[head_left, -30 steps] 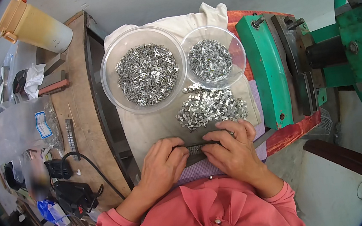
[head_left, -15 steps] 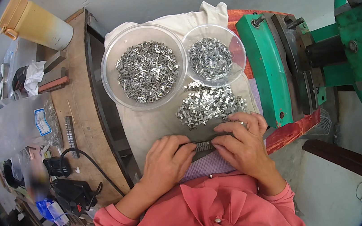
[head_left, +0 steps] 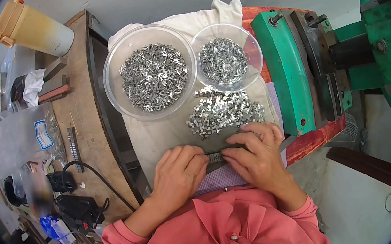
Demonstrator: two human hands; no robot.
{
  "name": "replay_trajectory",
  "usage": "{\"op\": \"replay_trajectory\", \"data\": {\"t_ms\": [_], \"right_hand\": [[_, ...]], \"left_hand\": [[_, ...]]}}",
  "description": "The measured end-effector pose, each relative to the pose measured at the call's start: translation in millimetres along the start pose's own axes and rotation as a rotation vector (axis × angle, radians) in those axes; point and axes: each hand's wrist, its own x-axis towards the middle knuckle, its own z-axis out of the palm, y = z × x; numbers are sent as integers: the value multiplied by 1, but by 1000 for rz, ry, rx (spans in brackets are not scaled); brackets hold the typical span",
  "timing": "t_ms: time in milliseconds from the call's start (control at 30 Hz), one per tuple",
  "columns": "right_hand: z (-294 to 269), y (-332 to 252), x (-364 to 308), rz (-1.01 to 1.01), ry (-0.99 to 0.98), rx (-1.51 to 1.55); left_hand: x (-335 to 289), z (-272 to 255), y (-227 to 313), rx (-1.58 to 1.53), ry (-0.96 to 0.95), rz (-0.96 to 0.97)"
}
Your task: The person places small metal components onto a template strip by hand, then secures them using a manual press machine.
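Close to my body, a small slotted metal bar (head_left: pixel 215 158) spans the gap between my two hands. My left hand (head_left: pixel 178 174) is closed on its left end, thumb and fingers pinched together. The right end is gripped by my right hand (head_left: pixel 257 157), whose thumb and index finger almost meet the left fingertips. Its other fingers curl beside a loose pile of small shiny metal pieces (head_left: pixel 226 112). Just beyond the pile stand a large clear bowl (head_left: pixel 112 86) full of small bent metal parts and a smaller clear bowl (head_left: pixel 255 46) of thin metal pins.
A pale cloth (head_left: pixel 141 138) lies beneath the bowls. Right of it stands a green machine (head_left: pixel 289 79). On the wooden bench (head_left: pixel 86 101) at left are another slotted bar (head_left: pixel 75 149), a black cable (head_left: pixel 110 186), a plastic bag (head_left: pixel 22 138) and a yellowish jug (head_left: pixel 38 31).
The whole view has shifted slightly. My fingertips are a little closer together along the slotted bar, so less of it shows between them. Both hands keep their hold.
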Motion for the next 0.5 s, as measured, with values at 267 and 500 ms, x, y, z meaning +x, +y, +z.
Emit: {"op": "replay_trajectory", "data": {"t_ms": [267,500], "right_hand": [[5,-4,4,-47,-42,-7],[7,-14,10,-34,-18,39]], "left_hand": [[2,-1,-1,-27,-26,-16],[-7,-6,-3,-165,-1,-142]]}}
